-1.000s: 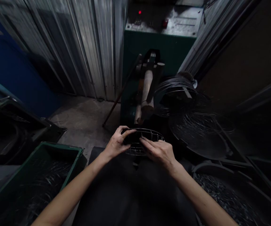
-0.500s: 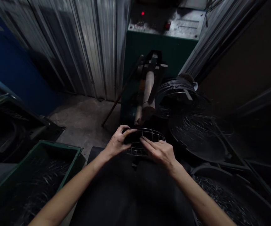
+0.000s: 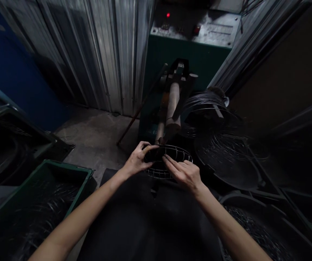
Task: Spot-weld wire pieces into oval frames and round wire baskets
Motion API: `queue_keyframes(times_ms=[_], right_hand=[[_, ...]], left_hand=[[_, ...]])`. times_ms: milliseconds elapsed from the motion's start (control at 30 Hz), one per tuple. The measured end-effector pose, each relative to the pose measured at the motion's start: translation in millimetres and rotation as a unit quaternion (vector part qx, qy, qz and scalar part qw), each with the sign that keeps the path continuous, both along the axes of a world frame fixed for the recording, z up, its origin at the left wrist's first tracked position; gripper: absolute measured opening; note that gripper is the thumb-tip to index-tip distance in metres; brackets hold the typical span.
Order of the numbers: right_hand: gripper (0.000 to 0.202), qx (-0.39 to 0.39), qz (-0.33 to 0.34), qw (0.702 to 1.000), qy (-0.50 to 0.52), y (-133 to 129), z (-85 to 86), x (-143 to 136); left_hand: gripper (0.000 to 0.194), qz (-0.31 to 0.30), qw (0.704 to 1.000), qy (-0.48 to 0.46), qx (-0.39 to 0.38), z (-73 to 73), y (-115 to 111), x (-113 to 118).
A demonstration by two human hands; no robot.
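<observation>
Left hand [image 3: 137, 159]: gripping wire basket [image 3: 176, 153], left edge | right hand [image 3: 187, 173]: holding its right edge | metal bar [image 3: 173, 103]: beyond basket's far edge

Wire mesh [image 3: 160, 173]: round, lower centre of the frame
Left grip [image 3: 137, 159]: clasping the mesh's left edge
Right grip [image 3: 185, 172]: touching its right side, two fingers extended
Machine [image 3: 191, 52]: green, upper centre
Light [image 3: 168, 15]: red, lit
Coil [image 3: 206, 99]: right of centre
Crate [image 3: 88, 177]: lower left
</observation>
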State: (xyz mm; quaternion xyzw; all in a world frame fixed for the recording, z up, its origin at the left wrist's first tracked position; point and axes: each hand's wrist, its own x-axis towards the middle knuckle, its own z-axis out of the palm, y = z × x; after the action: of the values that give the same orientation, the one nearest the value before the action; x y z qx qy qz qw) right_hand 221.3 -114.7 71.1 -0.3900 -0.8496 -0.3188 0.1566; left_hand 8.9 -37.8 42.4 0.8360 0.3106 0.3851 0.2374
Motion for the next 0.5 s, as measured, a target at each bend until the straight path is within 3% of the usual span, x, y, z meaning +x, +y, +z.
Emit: queue_keyframes(times_ms=[167, 333, 500], right_hand=[[0.046, 0.016, 0.004, 1.0, 0.01, 1, -5.8, 0], [0.035, 0.026, 0.018, 0.999, -0.001, 2, -8.1, -2], [0.038, 0.024, 0.03, 0.999, 0.002, 4, -15.2, -2]], left_hand=[[0.057, -0.004, 1.0, 0.002, 0.009, -3.9, 0, -2], [0.059, 0.009, 1.0, 0.01, -0.014, -7.1, -4, -6], [0.062, 0.02, 1.0, 0.008, -0.018, -16.2, -5, -7]])
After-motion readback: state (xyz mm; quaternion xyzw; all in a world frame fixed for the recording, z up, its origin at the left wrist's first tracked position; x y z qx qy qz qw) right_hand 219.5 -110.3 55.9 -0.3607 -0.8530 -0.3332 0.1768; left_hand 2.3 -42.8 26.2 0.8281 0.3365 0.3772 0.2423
